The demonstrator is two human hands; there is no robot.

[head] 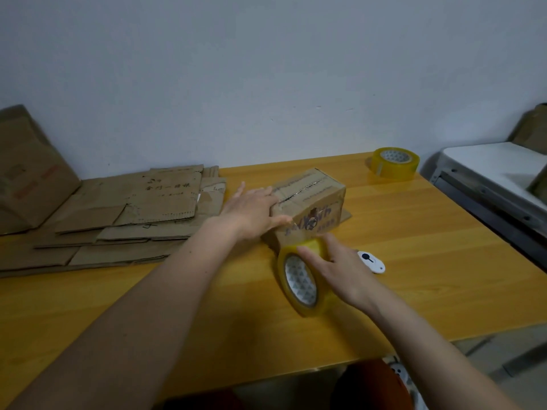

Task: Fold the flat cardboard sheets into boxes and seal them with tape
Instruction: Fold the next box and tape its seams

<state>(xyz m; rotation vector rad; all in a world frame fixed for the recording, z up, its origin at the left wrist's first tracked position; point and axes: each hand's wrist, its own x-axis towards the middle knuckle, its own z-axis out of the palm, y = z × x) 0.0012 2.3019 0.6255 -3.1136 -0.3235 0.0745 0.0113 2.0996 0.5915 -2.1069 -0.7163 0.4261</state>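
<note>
Box — light, stiff cardboard; left hand steadies its end, fingers spread flat; tape roll — rigid, sticky; right hand grips its rim, fingers curled.

A simple packing room: flat cardboard sheets and tape rolls lie on a yellow wooden surface against a bare wall.

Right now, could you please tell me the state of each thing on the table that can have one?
Box: folded up, top flaps closed, seam showing.
Left hand: flat on the box's left end.
Right hand: grips the tape roll.
Tape roll: on edge against the box's near side.
Spare roll: lying flat, untouched.
Sheets: flat, stacked, unfolded.
Cutter: lying on the table, untouched.
</note>
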